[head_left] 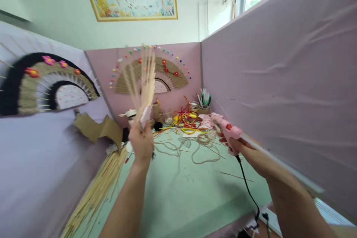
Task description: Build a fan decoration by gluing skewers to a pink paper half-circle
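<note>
My left hand (141, 139) is raised above the table, its fingers closed round the lower end of a bundle of thin wooden sticks (147, 81). The sticks fan upward and look blurred; a pale pink-white piece (145, 116) shows at their base. At the right, my right hand (237, 147) grips a pink hot glue gun (227, 130) by its handle. The gun's nozzle points up and left, and a long whitish glue stick (281, 163) sticks out of its back. From the handle a black cord (245, 182) runs down past the table edge.
Loose sticks (97, 189) lie along the table's left side. Twine (205, 140), coloured pipe cleaners (188, 119) and a holder of tools (205, 100) sit at the back. Decorated fans (178, 72) hang on the partitions. Bent cardboard (102, 128) leans at left; a purple partition (279, 70) flanks the right.
</note>
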A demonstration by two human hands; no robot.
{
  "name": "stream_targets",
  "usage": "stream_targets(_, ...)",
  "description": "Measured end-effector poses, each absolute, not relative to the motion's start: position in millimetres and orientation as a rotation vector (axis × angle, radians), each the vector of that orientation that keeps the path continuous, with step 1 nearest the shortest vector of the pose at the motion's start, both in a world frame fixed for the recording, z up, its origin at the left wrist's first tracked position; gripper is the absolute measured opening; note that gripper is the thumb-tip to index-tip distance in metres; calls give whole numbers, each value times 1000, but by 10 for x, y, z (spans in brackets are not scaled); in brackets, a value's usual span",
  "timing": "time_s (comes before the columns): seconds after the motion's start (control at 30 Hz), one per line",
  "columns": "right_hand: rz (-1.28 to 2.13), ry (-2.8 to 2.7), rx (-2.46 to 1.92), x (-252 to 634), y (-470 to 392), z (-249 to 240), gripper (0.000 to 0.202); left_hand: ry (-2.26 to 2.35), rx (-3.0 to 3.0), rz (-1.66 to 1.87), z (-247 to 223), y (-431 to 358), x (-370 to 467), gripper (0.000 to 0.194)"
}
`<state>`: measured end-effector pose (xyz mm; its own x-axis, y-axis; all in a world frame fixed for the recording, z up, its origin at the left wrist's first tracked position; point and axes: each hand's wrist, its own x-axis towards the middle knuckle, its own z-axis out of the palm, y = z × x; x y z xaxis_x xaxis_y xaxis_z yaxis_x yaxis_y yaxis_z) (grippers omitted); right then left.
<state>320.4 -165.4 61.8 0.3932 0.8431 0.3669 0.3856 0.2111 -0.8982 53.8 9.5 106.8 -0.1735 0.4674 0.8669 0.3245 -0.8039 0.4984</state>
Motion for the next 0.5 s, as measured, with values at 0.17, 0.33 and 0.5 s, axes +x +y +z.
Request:
stream_targets(0.17,438,-1041,-1116,2350,-1529,936,45,857,1902,2081,1174,250,772,40)
stream_targets(0.33,304,-1124,-1015,1829,-1504,1047,52,749,1906,2009,1049,219,918,41)
stream_targets(0.5,338,-1194,-1033,1749,-1477,913,50,694,1963,1980,1007,168,893,40)
